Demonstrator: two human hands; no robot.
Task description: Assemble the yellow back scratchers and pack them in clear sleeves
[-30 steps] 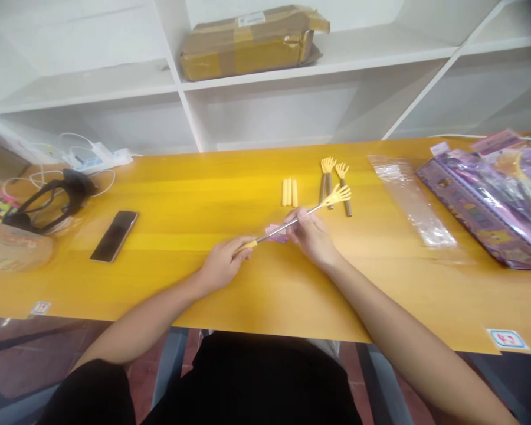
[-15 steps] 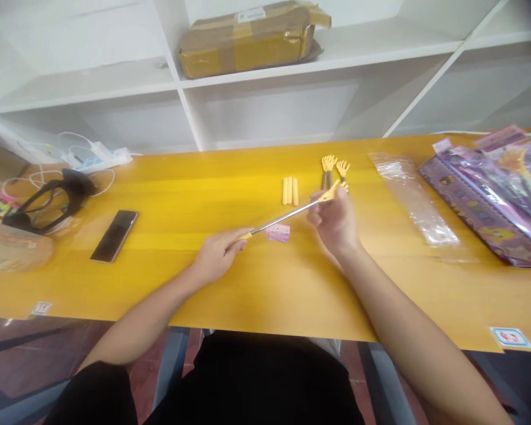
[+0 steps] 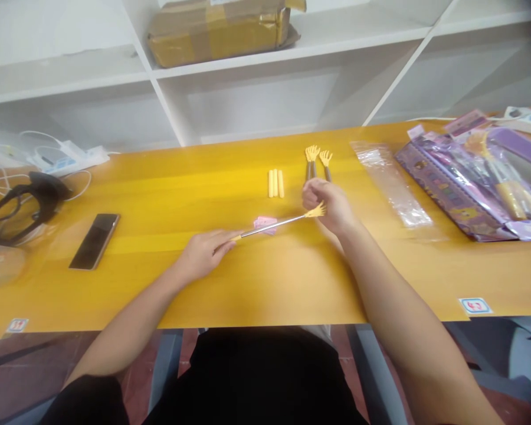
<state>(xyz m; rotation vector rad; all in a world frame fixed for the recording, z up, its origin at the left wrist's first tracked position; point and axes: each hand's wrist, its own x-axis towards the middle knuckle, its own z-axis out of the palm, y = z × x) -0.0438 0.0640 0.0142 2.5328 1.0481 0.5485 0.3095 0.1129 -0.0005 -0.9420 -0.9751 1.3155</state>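
My left hand point(image 3: 206, 254) is closed on the yellow handle end of a telescopic back scratcher point(image 3: 272, 226). Its thin metal rod slants up to the right and ends in a yellow hand-shaped claw. That claw lies in front of my right hand point(image 3: 330, 203), whose fingers are curled in; what they hold, if anything, is hidden. Just beyond my right hand are several more back scratchers point(image 3: 312, 154) with yellow claws and dark shafts, their lower ends covered by the hand. Beneath the rod lie small pink cards point(image 3: 264, 223). Three yellow sticks point(image 3: 275, 183) rest side by side farther back.
A clear plastic bag point(image 3: 393, 183) lies to the right, beside a purple patterned box point(image 3: 451, 192) with packaged items. On the left are a phone point(image 3: 94, 241), a black strapped device point(image 3: 48, 192) and a white power strip point(image 3: 82, 160). A cardboard parcel point(image 3: 221, 35) sits on the shelf behind.
The view has shifted, moving the scene left. My right hand's fingers have gone from loosely spread near the claw to curled in behind it. The left hand keeps its hold on the back scratcher.
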